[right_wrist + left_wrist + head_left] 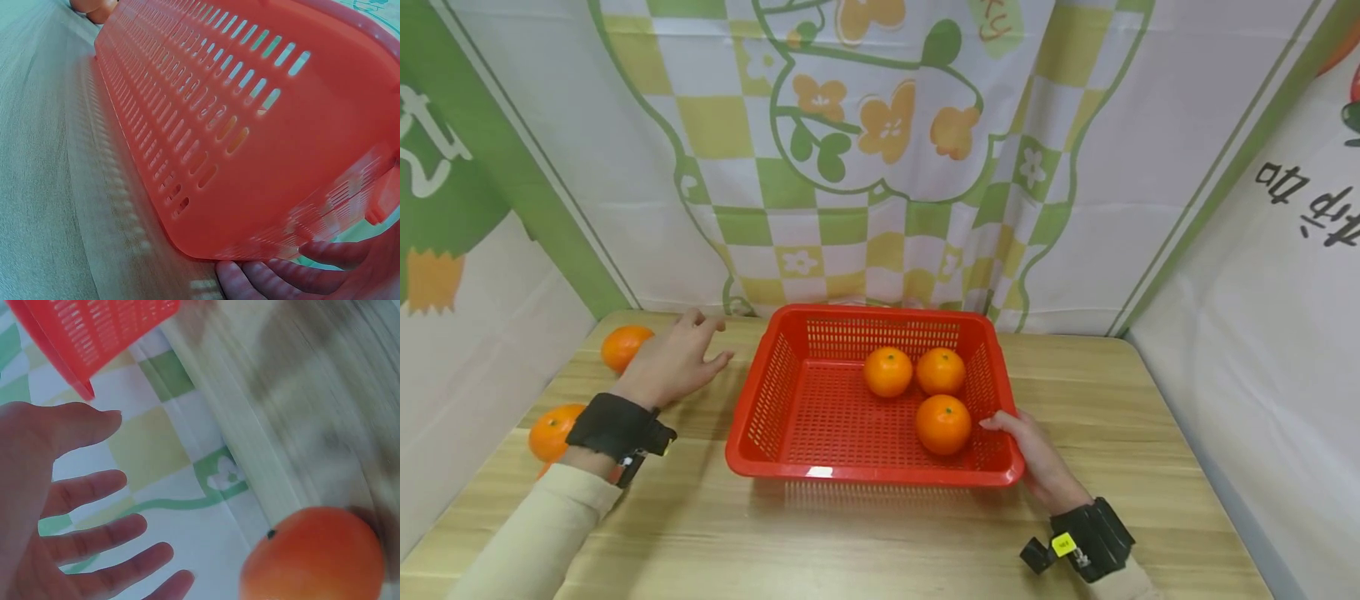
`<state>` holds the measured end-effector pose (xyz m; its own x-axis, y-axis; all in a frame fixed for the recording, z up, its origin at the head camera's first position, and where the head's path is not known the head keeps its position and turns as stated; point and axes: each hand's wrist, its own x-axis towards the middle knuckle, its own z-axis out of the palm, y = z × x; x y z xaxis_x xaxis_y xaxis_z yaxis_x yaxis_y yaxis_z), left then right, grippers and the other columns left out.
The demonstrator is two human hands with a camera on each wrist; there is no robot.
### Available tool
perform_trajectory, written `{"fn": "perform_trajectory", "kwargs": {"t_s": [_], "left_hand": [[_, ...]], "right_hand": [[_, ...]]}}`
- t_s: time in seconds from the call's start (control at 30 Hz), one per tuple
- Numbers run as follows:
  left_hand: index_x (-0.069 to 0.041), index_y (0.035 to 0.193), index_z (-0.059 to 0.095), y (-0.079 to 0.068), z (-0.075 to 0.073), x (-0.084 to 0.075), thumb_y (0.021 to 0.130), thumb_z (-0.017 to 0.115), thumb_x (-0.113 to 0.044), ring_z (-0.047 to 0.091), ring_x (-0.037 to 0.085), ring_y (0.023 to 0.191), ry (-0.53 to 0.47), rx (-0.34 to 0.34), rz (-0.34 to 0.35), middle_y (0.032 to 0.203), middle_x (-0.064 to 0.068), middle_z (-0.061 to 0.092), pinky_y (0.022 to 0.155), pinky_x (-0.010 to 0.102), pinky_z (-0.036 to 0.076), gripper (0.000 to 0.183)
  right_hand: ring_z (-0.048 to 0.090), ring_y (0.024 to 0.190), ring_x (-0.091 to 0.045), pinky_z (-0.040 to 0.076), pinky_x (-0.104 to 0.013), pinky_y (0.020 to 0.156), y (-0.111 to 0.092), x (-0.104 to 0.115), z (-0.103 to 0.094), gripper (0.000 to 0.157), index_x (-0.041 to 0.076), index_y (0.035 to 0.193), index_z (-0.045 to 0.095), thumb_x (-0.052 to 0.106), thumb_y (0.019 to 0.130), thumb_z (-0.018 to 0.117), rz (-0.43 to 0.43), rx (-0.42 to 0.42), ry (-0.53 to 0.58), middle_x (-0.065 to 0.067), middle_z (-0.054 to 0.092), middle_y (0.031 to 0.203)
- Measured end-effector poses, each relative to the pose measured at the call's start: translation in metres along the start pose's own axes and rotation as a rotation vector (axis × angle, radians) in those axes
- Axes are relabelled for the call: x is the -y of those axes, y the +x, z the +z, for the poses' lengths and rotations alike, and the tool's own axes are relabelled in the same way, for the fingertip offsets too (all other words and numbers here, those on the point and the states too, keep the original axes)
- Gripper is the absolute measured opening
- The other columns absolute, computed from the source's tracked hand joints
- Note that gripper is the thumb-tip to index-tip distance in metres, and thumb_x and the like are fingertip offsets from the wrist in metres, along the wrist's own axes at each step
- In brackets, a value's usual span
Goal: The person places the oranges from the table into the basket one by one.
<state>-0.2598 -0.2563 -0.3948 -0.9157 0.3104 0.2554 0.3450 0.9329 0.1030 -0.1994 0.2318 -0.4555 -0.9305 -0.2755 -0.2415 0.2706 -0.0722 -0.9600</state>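
Head view: my left hand (672, 360) had spread, empty fingers beside one orange (626, 347); my right hand (1036, 457) gripped the red basket (880, 477), probably to steady it, three oranges (943, 424) inside, left of those fingers.

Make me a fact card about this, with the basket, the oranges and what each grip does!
Basket: red, on the wooden table
Inside: three oranges, toward the right side
Outside: two oranges plain to see at the table's left; maybe another, mostly hidden by the left arm
Left grip: holding nothing, fingers spread
Right grip: holds the basket's right side
Behind: checked curtain with flowers
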Motion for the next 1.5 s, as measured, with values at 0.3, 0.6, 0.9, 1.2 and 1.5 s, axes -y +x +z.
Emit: {"fn": "perform_trajectory", "kwargs": {"t_s": [0.3,0.6,0.9,1.2,1.5], "left_hand": [[0.006,0.114,0.054,-0.017,-0.001,0.016,0.079,0.071,-0.023,0.049,0.049,0.089,0.053,0.048,-0.07,0.106,0.032,0.05,0.064,0.059,0.049,0.049],[0.01,0.115,0.052,-0.033,0.004,0.03,0.079,0.064,-0.015,0.042,0.057,0.087,0.018,0.084,-0.142,0.105,0.037,0.044,0.063,0.063,0.046,0.045],[0.009,0.117,0.05,-0.04,0.008,0.037,0.081,0.066,-0.017,0.039,0.062,0.088,0.01,0.089,-0.157,0.109,0.038,0.039,0.058,0.067,0.046,0.047],[0.007,0.122,0.045,-0.041,0.01,0.036,0.078,0.07,-0.026,0.042,0.058,0.079,-0.001,0.124,-0.206,0.111,0.039,0.035,0.054,0.064,0.046,0.06],[0.008,0.116,0.05,-0.045,0.026,0.037,0.072,0.078,-0.038,0.055,0.039,0.07,-0.068,0.219,-0.19,0.103,0.035,0.048,0.062,0.056,0.05,0.07]], "right_hand": [[0.056,0.104,-0.041,0.053,-0.043,0.08,0.0,0.0,0.001,0.051,0.0,0.136,0.037,0.016,0.09,0.05,-0.017,0.005,-0.019,-0.018,0.059,0.119],[0.057,0.103,-0.04,0.053,-0.044,0.081,0.0,0.0,0.0,0.05,0.001,0.137,0.036,0.016,0.091,0.049,-0.018,0.0,-0.018,-0.019,0.057,0.121],[0.056,0.104,-0.04,0.052,-0.044,0.081,0.001,0.0,0.001,0.05,0.001,0.137,0.037,0.015,0.09,0.049,-0.013,0.002,-0.013,-0.02,0.056,0.122],[0.057,0.103,-0.039,0.052,-0.044,0.082,0.0,0.0,0.001,0.05,0.001,0.136,0.037,0.016,0.09,0.05,-0.008,-0.009,-0.008,-0.019,0.056,0.122],[0.057,0.103,-0.039,0.052,-0.045,0.082,0.0,0.0,0.0,0.05,0.0,0.137,0.037,0.015,0.091,0.05,-0.009,0.009,-0.002,-0.019,0.057,0.122]]}}
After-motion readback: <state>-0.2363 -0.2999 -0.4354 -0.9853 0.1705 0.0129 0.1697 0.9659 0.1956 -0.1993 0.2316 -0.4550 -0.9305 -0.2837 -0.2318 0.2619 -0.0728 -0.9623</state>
